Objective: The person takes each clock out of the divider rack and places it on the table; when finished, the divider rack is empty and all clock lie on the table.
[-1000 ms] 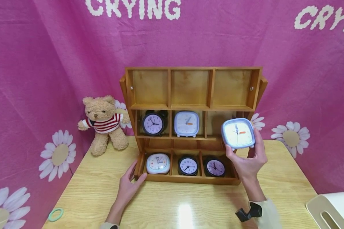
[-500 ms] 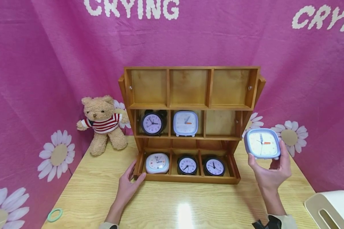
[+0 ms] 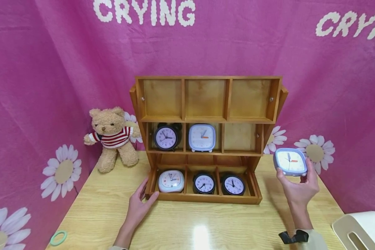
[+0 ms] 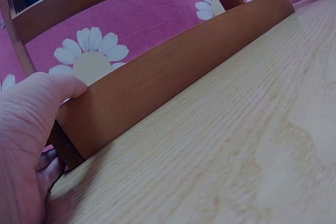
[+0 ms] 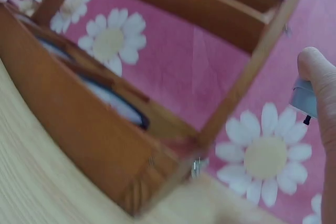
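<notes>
A blue square alarm clock is held up by my right hand, between thumb and fingers, to the right of the tiered wooden shelf. My left hand holds the shelf's front left corner; its thumb lies over the front board in the left wrist view. The middle tier bears a black twin-bell clock at left and another blue square clock in the centre. Along the bottom tier sit a white oval clock and two round black clocks, one central, one right.
A teddy bear in a striped shirt sits left of the shelf. On the table's left edge lies a green ring. A white box with a slot stands at the right. Pink cloth hangs behind.
My right hand has carried the blue square clock rightward and downward, away from the shelf's middle right compartment, which is now uncovered. The left hand stays at the corner.
</notes>
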